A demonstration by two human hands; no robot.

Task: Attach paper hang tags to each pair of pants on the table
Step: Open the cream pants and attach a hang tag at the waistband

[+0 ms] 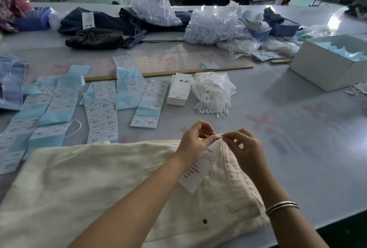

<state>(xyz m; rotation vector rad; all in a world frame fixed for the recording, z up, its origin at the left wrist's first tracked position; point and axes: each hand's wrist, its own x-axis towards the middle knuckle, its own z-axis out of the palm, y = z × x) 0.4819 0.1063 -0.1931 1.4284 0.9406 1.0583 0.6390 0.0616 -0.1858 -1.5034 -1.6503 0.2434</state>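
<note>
Paper sheets: rows of sticker label sheets (102, 109) on pale blue backing lie on the table (297, 128) at far left and centre-left; the print "1103#" and "XL" can be read, the smaller lines cannot.
Pants: cream pants (99, 188) lie flat along the near edge, long axis left to right, waistband end to the right under the hands.
Left hand: the left hand (195, 140) reaches in from lower left, forearm slanting up and right — thumb and forefinger pinch the top of the hang tag.
Hang tag: a white hang tag (198, 168) hangs from the pinch, long axis slanting down and left, resting on the pants; its printed lines are too small to read.
Right hand: the right hand (245, 146) meets the left at the tag's top, thumb and forefinger pinching there, other fingers curled; bangles (282, 207) sit on the wrist.
Tag stack: a stack of white tags (179, 91) stands beyond the hands, two bold characters printed on top.
Fasteners: just right of it — a clear bag of white string fasteners (213, 93).
Box: a white box (325, 69) sits at far right.
</note>
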